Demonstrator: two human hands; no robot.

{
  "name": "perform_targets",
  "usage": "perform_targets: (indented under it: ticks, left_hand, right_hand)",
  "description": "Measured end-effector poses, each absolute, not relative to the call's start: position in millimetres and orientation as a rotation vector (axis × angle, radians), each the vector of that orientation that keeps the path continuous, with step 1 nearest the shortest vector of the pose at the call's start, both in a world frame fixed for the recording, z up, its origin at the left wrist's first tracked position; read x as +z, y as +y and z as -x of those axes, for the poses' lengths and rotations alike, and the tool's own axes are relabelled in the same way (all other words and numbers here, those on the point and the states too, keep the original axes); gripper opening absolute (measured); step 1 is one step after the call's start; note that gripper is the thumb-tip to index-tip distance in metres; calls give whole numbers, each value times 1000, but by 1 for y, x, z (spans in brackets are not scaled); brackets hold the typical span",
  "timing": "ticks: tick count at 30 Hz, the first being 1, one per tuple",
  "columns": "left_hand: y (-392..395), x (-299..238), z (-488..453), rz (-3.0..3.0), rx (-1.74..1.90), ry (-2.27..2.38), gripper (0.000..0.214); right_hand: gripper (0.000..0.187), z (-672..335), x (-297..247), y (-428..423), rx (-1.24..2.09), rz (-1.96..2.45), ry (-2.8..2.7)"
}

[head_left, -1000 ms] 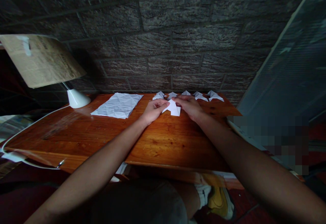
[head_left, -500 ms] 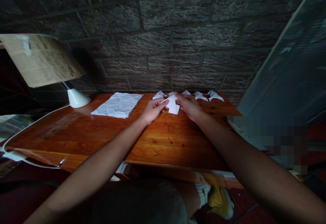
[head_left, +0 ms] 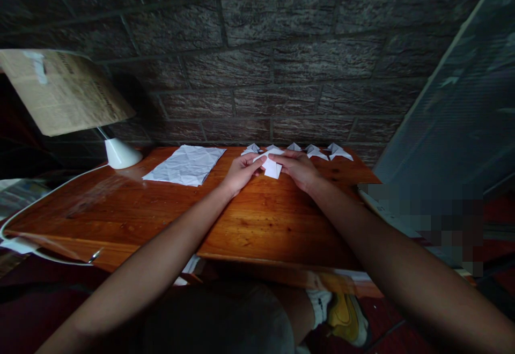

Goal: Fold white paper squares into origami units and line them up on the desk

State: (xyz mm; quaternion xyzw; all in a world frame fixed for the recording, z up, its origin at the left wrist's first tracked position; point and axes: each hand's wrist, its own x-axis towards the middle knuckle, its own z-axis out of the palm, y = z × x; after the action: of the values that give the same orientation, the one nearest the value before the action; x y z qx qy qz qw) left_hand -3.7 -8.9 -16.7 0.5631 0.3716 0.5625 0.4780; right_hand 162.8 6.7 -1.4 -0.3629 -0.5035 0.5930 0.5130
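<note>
A small folded white paper (head_left: pixel 273 169) is held between my two hands above the wooden table. My left hand (head_left: pixel 243 171) pinches its left side, thumb on top. On the other side my right hand (head_left: pixel 296 166) grips it, the thumb lying across its upper right part. The lower flap of the paper points down toward me between the hands. Just behind, several folded white paper pieces (head_left: pixel 316 152) stand in a row near the wall; my hands partly cover some of them. The fingertips under the paper are hidden.
A stack of creased white paper sheets (head_left: pixel 184 165) lies left of my hands on the wooden table (head_left: pixel 257 230). Farther left stands a lamp (head_left: pixel 120 154) with a brown paper shade and a white cord. A dark brick wall (head_left: pixel 249 69) closes the back; a grey panel (head_left: pixel 446 96) leans at right.
My right thumb has moved from the paper's top edge down onto its face. The paper has turned slightly, and its lower flap looks shorter and narrower.
</note>
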Motion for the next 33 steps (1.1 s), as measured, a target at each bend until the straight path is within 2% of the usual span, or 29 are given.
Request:
perform_targets:
  ticks: [8, 17, 22, 27, 33]
  left_hand:
    - [-9, -15, 5, -1231, 1362, 868, 39]
    - [-5, -17, 5, -1094, 1379, 790, 41]
    - [-6, -19, 4, -1258, 1401, 871, 42]
    - [-10, -19, 2, -1593, 1493, 884, 49]
    - [-8, -21, 3, -1681, 1506, 929, 43]
  right_hand:
    - [11, -161, 4, 5, 1506, 870, -1127]
    - [14, -162, 6, 4, 1517, 855, -1113]
    - [15, -162, 1, 8, 1427, 892, -1166]
    - [23, -163, -3, 9, 1363, 915, -1226]
    - [51, -165, -9, 14, 1113, 951, -1361]
